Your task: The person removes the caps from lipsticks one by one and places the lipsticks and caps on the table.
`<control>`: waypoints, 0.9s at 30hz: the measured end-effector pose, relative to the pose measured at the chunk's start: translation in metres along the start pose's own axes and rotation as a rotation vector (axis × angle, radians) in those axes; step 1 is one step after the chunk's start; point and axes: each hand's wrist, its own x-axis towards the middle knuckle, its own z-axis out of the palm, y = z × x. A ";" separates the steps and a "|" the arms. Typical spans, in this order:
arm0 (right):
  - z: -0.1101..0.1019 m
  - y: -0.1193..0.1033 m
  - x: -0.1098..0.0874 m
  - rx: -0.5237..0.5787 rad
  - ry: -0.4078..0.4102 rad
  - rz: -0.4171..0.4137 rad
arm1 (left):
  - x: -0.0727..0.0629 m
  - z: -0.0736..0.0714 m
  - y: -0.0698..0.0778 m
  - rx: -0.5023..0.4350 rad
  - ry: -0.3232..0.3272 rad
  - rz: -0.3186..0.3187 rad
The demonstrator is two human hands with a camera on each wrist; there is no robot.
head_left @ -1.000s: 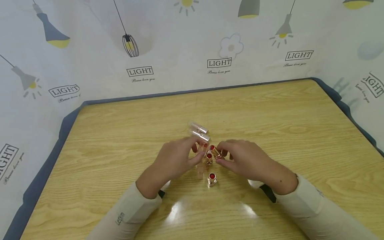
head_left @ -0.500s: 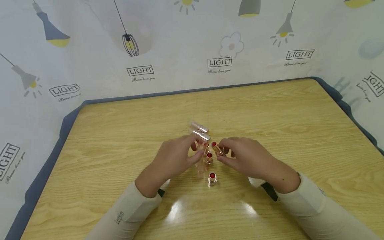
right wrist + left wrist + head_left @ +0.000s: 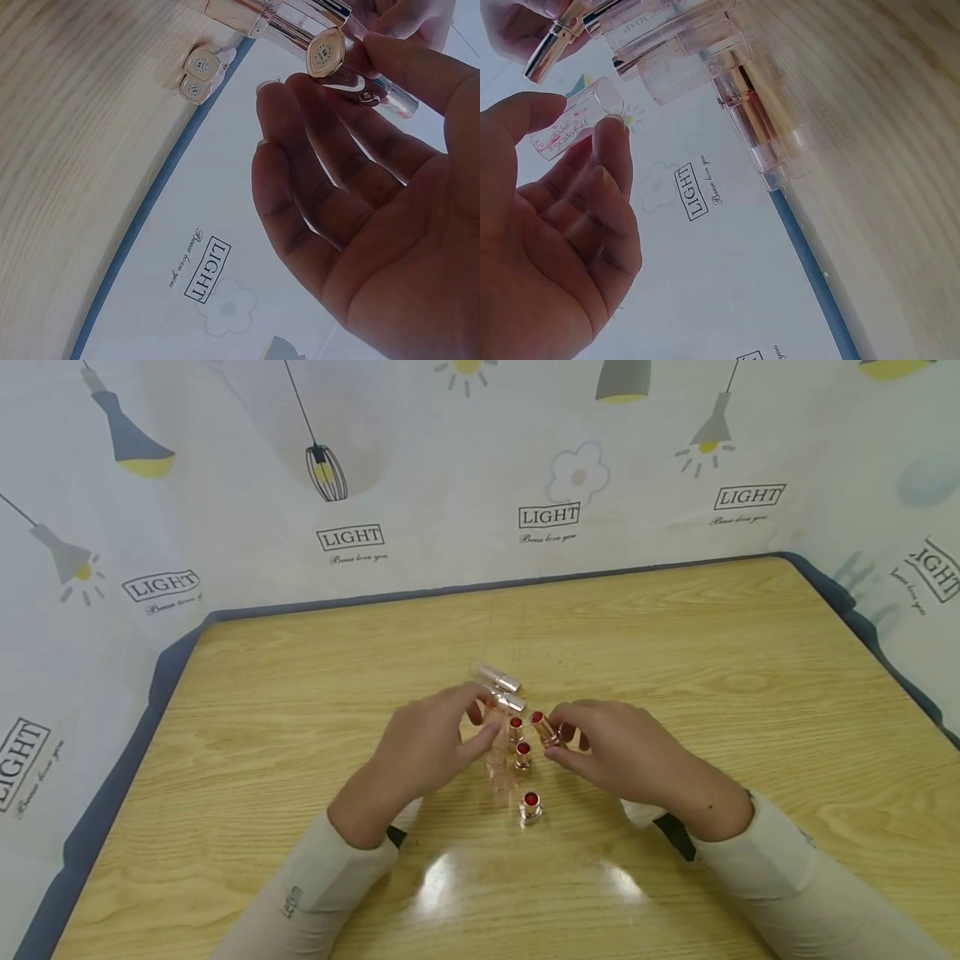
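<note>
My left hand (image 3: 426, 745) pinches a clear cap (image 3: 577, 120) with pink lettering between thumb and fingertips. In the head view it is left of three uncapped lipsticks, which stand upright in a column: a far one (image 3: 516, 729), a middle one (image 3: 523, 755) and a near one (image 3: 531, 807). My right hand (image 3: 626, 750) grips another uncapped rose-gold lipstick (image 3: 543, 729), its red tip tilted up and left. The stamped base (image 3: 325, 54) of that lipstick faces the right wrist camera. Clear caps (image 3: 500, 789) stand left of the upright lipsticks, partly behind my left hand.
Behind the hands, two capped lipsticks (image 3: 498, 678) lie side by side on the wood-grain table (image 3: 675, 643). A white lamp-patterned sheet (image 3: 450, 468) rises beyond the table's back edge.
My left hand has shifted left with the clear cap, uncovering the far upright lipstick. My right hand has moved slightly right and away with its lipstick. The standing lipsticks stay put.
</note>
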 end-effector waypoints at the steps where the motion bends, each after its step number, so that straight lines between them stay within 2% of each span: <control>1: 0.000 0.000 0.000 -0.001 0.002 0.001 | 0.000 0.000 -0.001 -0.003 0.008 -0.004; 6: 0.000 0.002 0.000 -0.001 0.013 -0.002 | 0.002 -0.001 -0.006 -0.014 0.034 -0.032; 14: 0.001 0.004 0.000 -0.003 0.016 0.000 | 0.006 -0.001 -0.013 -0.050 0.025 -0.096; 23: -0.001 0.002 -0.001 0.001 0.015 -0.004 | 0.009 0.005 -0.026 -0.123 -0.039 -0.168; 27: 0.000 0.002 -0.001 0.009 0.017 -0.005 | 0.009 0.007 -0.028 -0.138 -0.097 -0.191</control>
